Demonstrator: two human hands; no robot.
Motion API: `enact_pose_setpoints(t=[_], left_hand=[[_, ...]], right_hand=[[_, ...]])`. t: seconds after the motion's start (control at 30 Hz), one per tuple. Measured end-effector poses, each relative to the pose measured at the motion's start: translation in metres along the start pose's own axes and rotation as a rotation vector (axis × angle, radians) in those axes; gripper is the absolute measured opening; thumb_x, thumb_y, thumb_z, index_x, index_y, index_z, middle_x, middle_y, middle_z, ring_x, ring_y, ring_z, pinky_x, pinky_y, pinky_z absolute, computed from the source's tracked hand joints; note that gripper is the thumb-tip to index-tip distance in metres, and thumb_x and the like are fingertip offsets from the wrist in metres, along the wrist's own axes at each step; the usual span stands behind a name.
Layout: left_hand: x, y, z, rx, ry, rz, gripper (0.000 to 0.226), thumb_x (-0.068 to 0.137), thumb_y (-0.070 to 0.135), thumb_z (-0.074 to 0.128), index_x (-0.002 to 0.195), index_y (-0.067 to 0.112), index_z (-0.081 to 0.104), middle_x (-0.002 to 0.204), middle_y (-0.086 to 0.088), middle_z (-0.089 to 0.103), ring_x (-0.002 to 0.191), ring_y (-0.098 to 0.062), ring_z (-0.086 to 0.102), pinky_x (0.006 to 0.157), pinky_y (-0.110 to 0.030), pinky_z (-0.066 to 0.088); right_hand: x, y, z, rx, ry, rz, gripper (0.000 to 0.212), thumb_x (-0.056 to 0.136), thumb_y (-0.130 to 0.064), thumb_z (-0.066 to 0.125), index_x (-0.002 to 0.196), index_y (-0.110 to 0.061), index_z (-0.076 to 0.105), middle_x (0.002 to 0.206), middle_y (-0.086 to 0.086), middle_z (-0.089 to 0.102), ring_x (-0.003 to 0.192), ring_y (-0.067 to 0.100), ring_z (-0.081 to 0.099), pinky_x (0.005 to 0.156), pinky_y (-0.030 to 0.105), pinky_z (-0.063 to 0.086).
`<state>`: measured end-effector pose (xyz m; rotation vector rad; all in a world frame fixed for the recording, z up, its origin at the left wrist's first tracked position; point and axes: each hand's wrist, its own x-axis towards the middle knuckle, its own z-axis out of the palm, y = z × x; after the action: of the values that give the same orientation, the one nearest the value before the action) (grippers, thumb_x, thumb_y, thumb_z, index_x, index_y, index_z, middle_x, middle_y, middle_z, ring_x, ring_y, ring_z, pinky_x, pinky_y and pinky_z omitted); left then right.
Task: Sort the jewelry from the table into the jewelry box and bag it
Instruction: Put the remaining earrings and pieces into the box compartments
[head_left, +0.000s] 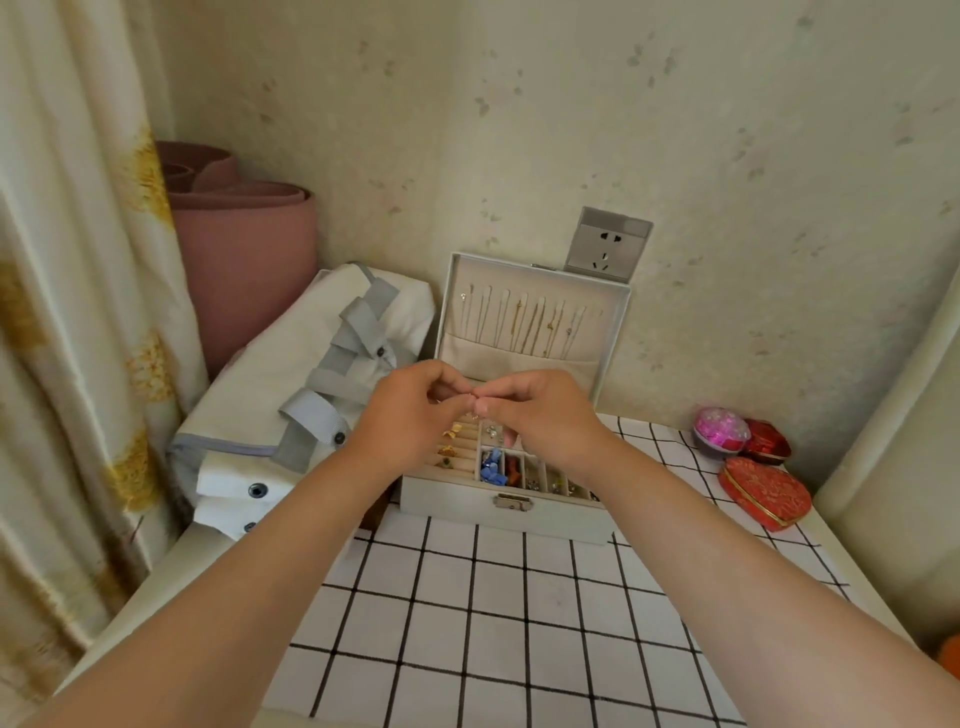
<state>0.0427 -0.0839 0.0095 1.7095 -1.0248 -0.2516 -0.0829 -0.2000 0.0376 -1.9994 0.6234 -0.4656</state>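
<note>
Fingertips meet: left hand (410, 410) and right hand (540, 415) both pinch a tiny glinting piece (474, 410), directly above the open jewelry box (498, 506). If either pinch slackens, it could drop into the wrong compartment below or skip onto the worktop (519, 623).

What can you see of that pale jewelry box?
The jewelry box is pale grey-white, leather-like, with a small metal latch on its front. It stands on the checked cloth near the wall, lid raised upright, thin chains hanging inside above a pocket. Its beige tray is divided into compartments holding small pieces, some blue and orange. The left hand and right hand pinch a tiny piece just above the tray.
</note>
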Motion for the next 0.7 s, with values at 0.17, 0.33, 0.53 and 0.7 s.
enact_pose_setpoints(t=[0.17,0.33,0.53,0.7], left_hand=[[0.007,-0.011,-0.02,-0.043,-0.075,-0.068,0.004,0.088,0.023,0.071,0.091,0.025,0.072,0.083,0.003,0.073,0.076,-0.009,0.068,0.076,-0.03,0.057],[0.014,-0.013,-0.028,0.004,0.045,-0.056,0.006,0.084,0.03,0.076,0.089,0.028,0.075,0.08,0.011,0.072,0.076,0.002,0.065,0.068,-0.012,0.045],[0.018,-0.016,-0.032,0.179,0.099,-0.038,0.021,0.091,0.027,0.068,0.112,0.024,0.068,0.094,0.013,0.067,0.084,0.0,0.059,0.072,-0.015,0.044],[0.007,-0.023,-0.027,0.496,-0.104,0.071,0.031,0.095,0.032,0.061,0.125,0.026,0.063,0.123,0.005,0.061,0.107,-0.011,0.055,0.092,-0.03,0.048]], right_hand=[[0.015,-0.014,0.015,0.07,0.02,0.026,0.011,0.085,-0.012,0.078,0.096,-0.016,0.078,0.077,-0.003,0.075,0.047,0.011,0.055,0.043,0.02,0.044],[0.035,-0.027,0.019,-0.097,-0.013,-0.031,0.007,0.086,-0.016,0.078,0.09,-0.022,0.076,0.077,-0.002,0.075,0.051,0.012,0.061,0.044,0.018,0.046],[0.065,-0.022,0.012,-0.135,0.013,-0.013,0.006,0.085,-0.017,0.079,0.09,-0.02,0.077,0.085,0.009,0.075,0.044,0.008,0.054,0.055,0.03,0.051],[0.079,0.006,0.012,-0.335,0.041,0.008,0.009,0.09,-0.015,0.072,0.091,-0.024,0.073,0.096,-0.006,0.07,0.064,-0.002,0.061,0.065,0.023,0.055]])
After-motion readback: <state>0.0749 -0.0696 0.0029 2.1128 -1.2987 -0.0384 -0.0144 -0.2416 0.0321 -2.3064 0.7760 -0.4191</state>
